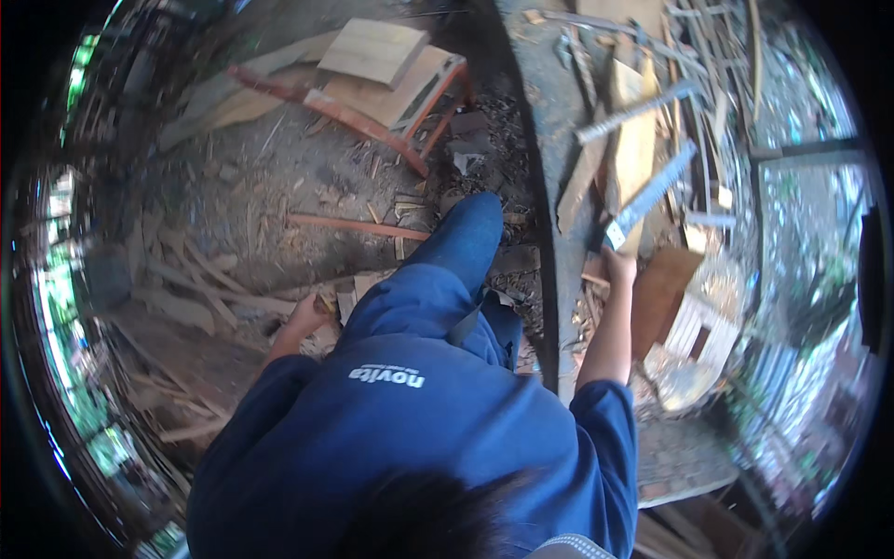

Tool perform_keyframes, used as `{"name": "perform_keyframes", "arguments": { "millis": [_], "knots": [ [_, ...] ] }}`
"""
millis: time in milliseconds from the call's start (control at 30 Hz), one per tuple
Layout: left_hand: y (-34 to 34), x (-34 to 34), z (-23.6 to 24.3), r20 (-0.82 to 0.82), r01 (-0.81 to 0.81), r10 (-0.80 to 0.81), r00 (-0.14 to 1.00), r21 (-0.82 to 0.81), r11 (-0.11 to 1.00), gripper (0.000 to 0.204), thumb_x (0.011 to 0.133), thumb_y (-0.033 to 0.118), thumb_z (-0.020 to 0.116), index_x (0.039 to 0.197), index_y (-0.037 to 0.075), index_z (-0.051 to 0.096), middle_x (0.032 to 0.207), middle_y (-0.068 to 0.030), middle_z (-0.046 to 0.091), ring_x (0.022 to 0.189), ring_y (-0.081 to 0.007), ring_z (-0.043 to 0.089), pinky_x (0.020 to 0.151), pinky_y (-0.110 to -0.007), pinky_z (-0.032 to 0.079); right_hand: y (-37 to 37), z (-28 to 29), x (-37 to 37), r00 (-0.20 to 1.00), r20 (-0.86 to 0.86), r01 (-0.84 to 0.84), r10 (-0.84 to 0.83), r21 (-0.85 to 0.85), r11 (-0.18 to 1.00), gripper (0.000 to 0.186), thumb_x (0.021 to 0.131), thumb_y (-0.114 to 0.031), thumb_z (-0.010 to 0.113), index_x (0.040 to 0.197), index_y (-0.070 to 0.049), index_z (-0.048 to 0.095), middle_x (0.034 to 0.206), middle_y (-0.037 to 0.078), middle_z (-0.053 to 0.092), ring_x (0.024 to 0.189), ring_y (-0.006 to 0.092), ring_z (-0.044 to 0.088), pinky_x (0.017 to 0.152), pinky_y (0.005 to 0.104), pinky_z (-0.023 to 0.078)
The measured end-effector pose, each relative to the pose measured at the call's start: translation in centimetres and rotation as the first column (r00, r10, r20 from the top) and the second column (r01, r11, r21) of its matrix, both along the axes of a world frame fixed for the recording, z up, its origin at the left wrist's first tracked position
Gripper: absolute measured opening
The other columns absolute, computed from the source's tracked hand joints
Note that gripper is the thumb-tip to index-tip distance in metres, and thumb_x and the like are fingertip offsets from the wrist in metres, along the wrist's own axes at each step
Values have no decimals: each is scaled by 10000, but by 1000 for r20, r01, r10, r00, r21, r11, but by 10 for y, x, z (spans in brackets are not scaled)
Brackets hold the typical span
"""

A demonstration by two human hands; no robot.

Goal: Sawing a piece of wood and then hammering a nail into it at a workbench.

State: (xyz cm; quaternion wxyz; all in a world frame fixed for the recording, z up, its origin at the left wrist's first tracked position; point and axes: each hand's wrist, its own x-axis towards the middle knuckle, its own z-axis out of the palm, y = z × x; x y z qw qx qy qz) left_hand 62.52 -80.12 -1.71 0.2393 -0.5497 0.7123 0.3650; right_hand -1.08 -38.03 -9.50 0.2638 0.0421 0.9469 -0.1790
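My right hand (618,265) is closed around the near end of a hand saw (654,194). Its long blue-grey blade points away to the upper right, over pale boards. Low on the left, my left hand (305,317) has its fingers curled round a small yellowish and dark thing, too blurred to name. Beside my right wrist stands a brown board (672,287). Between the two hands my dark blue trouser knee (473,228) juts forward.
A red-framed wooden stand (410,140) carries a pale board (372,48) ahead on the left. A reddish stick (358,225) lies on the littered ground. On the right are a slatted pale wood piece (700,328), a cut log (678,377) and several long planks (635,140).
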Motion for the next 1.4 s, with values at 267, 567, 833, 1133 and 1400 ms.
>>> {"name": "perform_keyframes", "arguments": {
  "millis": [267,567,833,1133,1400],
  "knots": [
    [-70,-53,-64,-112,-181,210,971,226,957,682,730,226,816,1279,-26,498,1214,-158,635,1093,-267,634,916,-370,500,-7,35,82,602,503,778,-620,-543,315,443,909,-325,677,1165,29,605,878,94,620,725,170,590,598,348,511],
    [-137,-75,-82,-347,-773,744,571,78,630,559,786,293,750,1196,-20,535,1092,-138,671,1031,-269,640,914,-382,492,-222,66,30,578,788,725,-212,-377,576,693,867,-729,529,1248,-152,582,939,23,581,700,167,539,588,307,433],
    [55,-28,-102,191,-70,54,980,81,994,255,849,311,603,949,125,745,918,-142,692,978,-333,652,907,-435,502,-402,82,-53,422,845,557,330,-528,641,571,847,-496,710,1250,-118,568,906,5,572,722,129,553,613,239,525],
    [239,-95,-94,4,-674,716,698,-333,660,284,761,389,707,882,136,750,811,-153,692,768,-338,686,755,-455,516,-584,105,-33,119,836,226,536,-548,805,441,939,-482,599,1202,-129,568,1057,131,650,903,277,660,717,442,594],
    [9,-150,-178,-213,-972,967,-141,216,-94,261,822,333,710,990,134,705,852,-124,689,771,-285,700,706,-399,546,-721,194,80,442,378,-97,814,-882,462,500,956,-391,603,1345,-126,434,1095,195,627,883,349,676,599,416,605]
  ]
}}
